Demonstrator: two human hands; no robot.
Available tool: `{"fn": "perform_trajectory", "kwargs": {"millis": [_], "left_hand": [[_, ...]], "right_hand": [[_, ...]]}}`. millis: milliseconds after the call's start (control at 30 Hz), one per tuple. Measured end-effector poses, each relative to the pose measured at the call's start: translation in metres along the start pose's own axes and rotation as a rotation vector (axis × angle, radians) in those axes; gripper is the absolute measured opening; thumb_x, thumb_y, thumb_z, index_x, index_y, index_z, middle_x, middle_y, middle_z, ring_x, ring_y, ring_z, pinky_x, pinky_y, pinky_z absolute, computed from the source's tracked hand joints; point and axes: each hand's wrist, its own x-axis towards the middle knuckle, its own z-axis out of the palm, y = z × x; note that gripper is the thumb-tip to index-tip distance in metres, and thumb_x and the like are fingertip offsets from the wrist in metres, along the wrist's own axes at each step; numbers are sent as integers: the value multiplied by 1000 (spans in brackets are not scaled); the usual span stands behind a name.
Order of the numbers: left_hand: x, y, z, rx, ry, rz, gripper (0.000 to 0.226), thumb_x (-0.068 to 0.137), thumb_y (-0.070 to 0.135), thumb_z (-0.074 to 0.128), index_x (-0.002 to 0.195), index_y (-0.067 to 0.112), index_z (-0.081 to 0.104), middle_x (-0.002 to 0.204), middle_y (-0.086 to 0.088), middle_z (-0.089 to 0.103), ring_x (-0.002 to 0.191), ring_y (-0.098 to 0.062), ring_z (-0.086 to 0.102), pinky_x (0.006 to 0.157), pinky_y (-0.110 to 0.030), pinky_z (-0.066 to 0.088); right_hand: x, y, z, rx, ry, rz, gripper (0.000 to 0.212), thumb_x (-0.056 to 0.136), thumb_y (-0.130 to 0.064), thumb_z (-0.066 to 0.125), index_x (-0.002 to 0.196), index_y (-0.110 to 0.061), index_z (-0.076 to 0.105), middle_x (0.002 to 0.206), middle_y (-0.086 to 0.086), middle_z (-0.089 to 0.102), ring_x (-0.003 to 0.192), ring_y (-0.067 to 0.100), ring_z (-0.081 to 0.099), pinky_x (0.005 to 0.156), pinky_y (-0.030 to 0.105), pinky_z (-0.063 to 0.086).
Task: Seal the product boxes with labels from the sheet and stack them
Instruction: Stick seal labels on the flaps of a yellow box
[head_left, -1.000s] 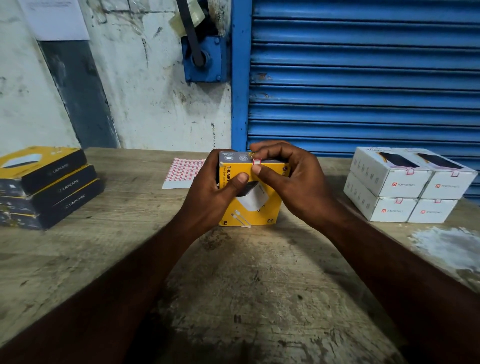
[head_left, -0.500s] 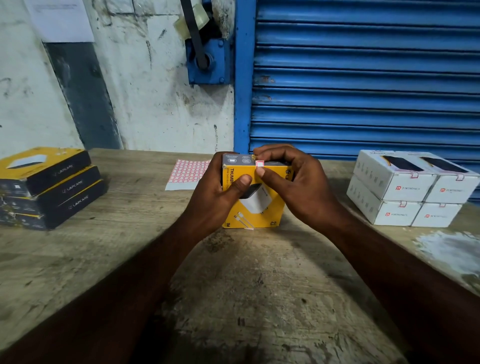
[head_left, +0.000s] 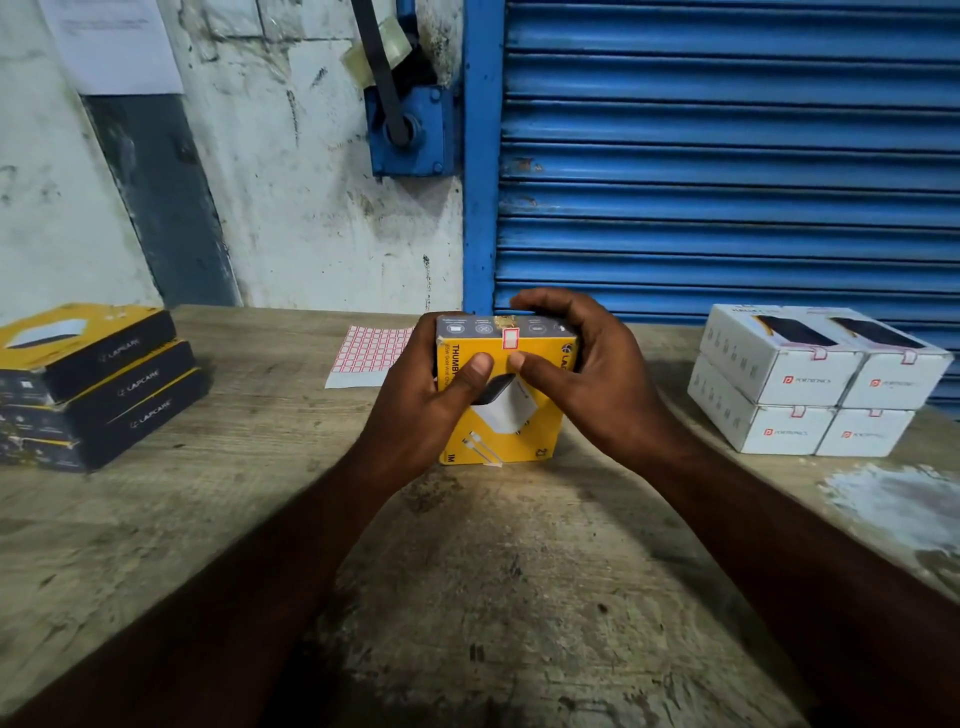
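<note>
The yellow box (head_left: 524, 441) stands on the surface (head_left: 467, 571) between the left hand (head_left: 415, 400) and the right hand (head_left: 597, 384). Both grip it, fingers (head_left: 545, 304) curled round, thumbs pressing just under the label (head_left: 511, 339) on its top edge. If it is pressed unevenly, I think the label may wrinkle or lift.

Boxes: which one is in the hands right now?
The yellow box at centre, gripped by the left hand and right hand. The black boxes and white boxes sit stacked, untouched.

One yellow box (head_left: 524, 441), three black-and-yellow boxes (head_left: 104, 384), four white boxes (head_left: 810, 379) and one label sheet (head_left: 371, 353) show.
</note>
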Motion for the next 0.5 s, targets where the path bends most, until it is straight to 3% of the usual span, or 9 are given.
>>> {"fn": "perform_trajectory", "kwargs": {"millis": [100, 167, 300, 500], "left_hand": [[-2, 2, 3, -31, 74, 28, 54, 86, 51, 61, 133, 28, 48, 112, 6, 67, 102, -12, 68, 91, -35, 55], [-4, 6, 4, -42, 92, 51, 60, 87, 48, 64, 139, 27, 43, 113, 12, 65, 100, -9, 68, 86, -28, 56], [-7, 9, 8, 9, 120, 90, 62, 88, 27, 68, 142, 20, 38, 109, 42, 57, 98, 4, 65, 81, -11, 50], [-10, 12, 12, 23, 198, 65, 59, 87, 33, 76, 137, 25, 44, 105, 37, 63, 91, 0, 69, 75, -14, 53]], "right_hand": [[-3, 5, 4, 14, 10, 23, 53, 82, -5, 77, 131, -12, 56, 125, 3, 64, 108, 18, 68, 90, 35, 59], [-6, 7, 8, 36, 2, 43, 52, 82, -8, 75, 128, -20, 55, 121, 0, 65, 103, 16, 69, 86, 33, 58], [-10, 5, 13, 81, 3, 49, 47, 83, -14, 71, 125, -28, 53, 117, -7, 65, 102, 11, 68, 84, 28, 56], [-13, 5, 16, 118, 2, 53, 41, 85, -19, 63, 124, -24, 53, 116, -4, 66, 104, 12, 67, 88, 29, 55]]}}
